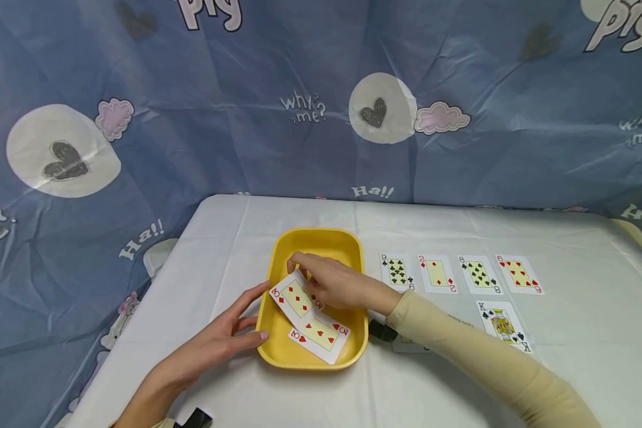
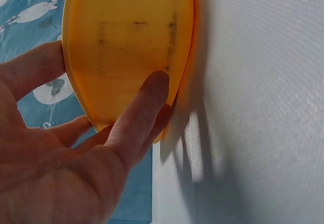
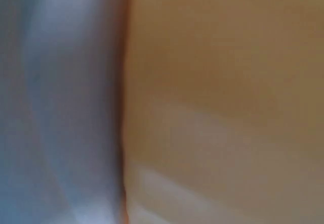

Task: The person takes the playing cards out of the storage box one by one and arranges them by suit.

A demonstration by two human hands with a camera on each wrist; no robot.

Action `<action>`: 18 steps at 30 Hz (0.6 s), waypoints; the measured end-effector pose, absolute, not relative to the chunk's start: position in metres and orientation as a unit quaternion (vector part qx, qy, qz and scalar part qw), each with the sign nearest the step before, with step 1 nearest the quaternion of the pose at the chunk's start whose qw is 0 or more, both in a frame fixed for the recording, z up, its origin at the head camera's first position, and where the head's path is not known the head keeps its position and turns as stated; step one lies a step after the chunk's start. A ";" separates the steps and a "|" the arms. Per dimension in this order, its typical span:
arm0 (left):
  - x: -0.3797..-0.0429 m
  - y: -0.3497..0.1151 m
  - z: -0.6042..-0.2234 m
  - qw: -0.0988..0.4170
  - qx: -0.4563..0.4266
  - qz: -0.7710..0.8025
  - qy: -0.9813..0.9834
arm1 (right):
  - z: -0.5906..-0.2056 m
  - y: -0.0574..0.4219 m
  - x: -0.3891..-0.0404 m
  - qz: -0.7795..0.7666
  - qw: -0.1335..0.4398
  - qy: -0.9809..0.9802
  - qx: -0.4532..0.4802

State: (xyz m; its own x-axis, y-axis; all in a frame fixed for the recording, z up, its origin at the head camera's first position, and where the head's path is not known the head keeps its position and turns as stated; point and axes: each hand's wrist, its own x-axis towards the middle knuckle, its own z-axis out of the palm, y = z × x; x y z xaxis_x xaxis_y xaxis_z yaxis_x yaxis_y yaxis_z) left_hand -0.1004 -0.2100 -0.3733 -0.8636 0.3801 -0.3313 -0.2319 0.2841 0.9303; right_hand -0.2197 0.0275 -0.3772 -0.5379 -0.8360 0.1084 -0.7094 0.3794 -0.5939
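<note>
A yellow tray [image 1: 365, 333] stands on the white cloth, and inside it lie a diamonds playing card [image 1: 296, 297] and, partly under that, a hearts playing card [image 1: 323, 337]. My right hand [image 1: 331, 282] reaches over the tray's right rim and pinches the diamonds card by its right edge; some of its fingertips are hidden. On the tray's left side, my left hand [image 1: 219, 336] rests with extended fingers and thumb. The left wrist view has this hand [image 2: 76, 148] touching the tray's outer wall [image 2: 126, 47]. A blurred yellow surface [image 3: 228, 82] fills much of the right wrist view.
Right of the tray lie a nine of clubs [image 1: 397, 272], a two of diamonds [image 1: 437, 274], an eight of spades [image 1: 479, 274] and a six of hearts [image 1: 519, 274] in a row. Below is a king of spades [image 1: 504, 326]. Another card [image 1: 409, 346] is mostly hidden beneath my right forearm.
</note>
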 end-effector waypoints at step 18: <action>-0.101 -0.210 -0.373 0.259 0.053 0.602 0.753 | -0.374 0.034 -0.215 -0.422 0.013 0.818 -0.390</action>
State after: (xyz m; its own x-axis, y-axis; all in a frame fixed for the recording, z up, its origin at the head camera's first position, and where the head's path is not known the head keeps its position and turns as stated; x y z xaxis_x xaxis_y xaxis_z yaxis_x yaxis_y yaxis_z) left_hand -0.1006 -0.2104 -0.3725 -0.8599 0.3917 -0.3274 -0.2329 0.2696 0.9344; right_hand -0.2148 0.0337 -0.3739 -0.6949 -0.6498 0.3082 -0.6275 0.3385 -0.7012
